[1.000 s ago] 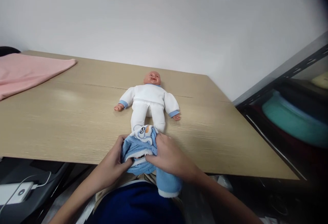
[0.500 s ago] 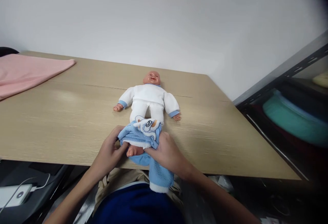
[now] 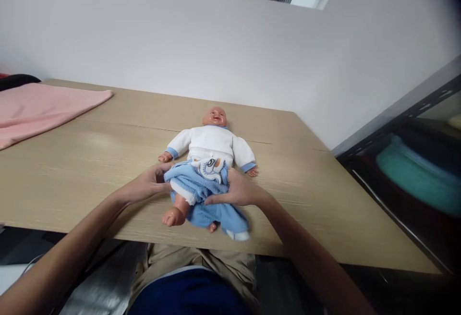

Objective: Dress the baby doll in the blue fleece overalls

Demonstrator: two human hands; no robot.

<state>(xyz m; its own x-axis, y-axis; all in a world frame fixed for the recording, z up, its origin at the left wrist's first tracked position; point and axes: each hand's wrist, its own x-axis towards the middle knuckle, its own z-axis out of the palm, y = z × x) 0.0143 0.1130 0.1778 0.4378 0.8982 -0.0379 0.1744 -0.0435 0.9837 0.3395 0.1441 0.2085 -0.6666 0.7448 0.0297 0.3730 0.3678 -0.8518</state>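
Note:
A baby doll [image 3: 215, 137] in a white top with blue cuffs lies on its back, head toward the wall. Light blue fleece trousers [image 3: 194, 180] with an embroidered animal face are bunched over its legs. One bare foot [image 3: 174, 216] sticks out of the white-edged leg opening on the left. Under the cloth the toes of the other foot just show, beside a loose trouser leg [image 3: 236, 219]. My left hand [image 3: 149, 183] is closed on the left edge of the trousers. With fingers partly hidden behind the fabric, my right hand [image 3: 239, 189] grips their right side.
The wooden table [image 3: 306, 209] carries a pink cloth [image 3: 46, 106] at its left end. Behind it stands a white wall [image 3: 201, 51] with a window opening above. To the right is a dark rack [image 3: 406, 118] holding a teal item [image 3: 418, 175].
Both hands have moved the blue trousers up the doll's legs toward its waist. The left foot now comes further out, and the loose trouser leg rests on the table.

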